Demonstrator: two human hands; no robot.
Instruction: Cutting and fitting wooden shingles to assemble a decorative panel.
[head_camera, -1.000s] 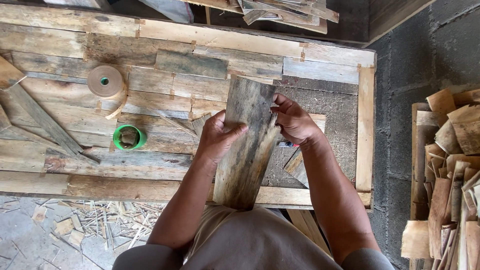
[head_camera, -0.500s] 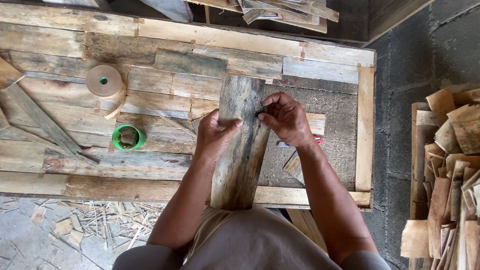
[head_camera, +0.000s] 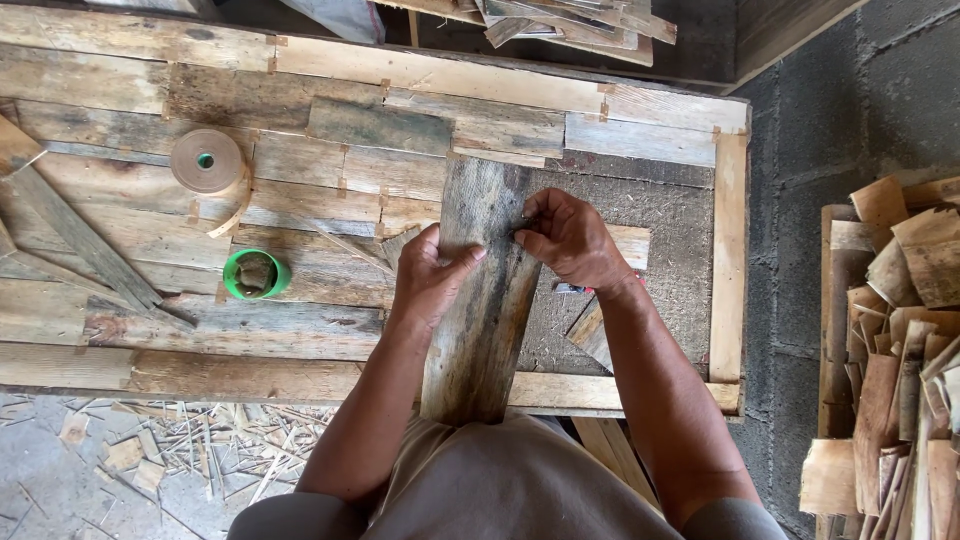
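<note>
1. Weathered grey plank (head_camera: 478, 300) lies lengthwise on the counter (head_camera: 640, 105), near end overhanging the front edge toward the person's lap, far end reaching the middle of the patchwork of boards.
2. Left hand (head_camera: 428, 278): grip closed on the plank's left edge, thumb laid across its top face, fingers wrapped under the side.
3. Right hand (head_camera: 572, 238): grip narrow, fingertips pinched together at the plank's right edge near its upper part. Whether a small item sits in the pinch cannot be told; something dark shows at the fingertips.
4. Brown tape roll (head_camera: 206, 160) lies flat on the counter, well to the left of the hands, a loose tail curling down from it.
5. Green tape roll (head_camera: 256, 273) sits nearer, left of the left hand, apart from it.
6. Stack of wood offcuts (head_camera: 890, 340) stands at the far right, off the counter.
7. Wood splinters (head_camera: 180, 445) litter the floor below the counter's front left.
</note>
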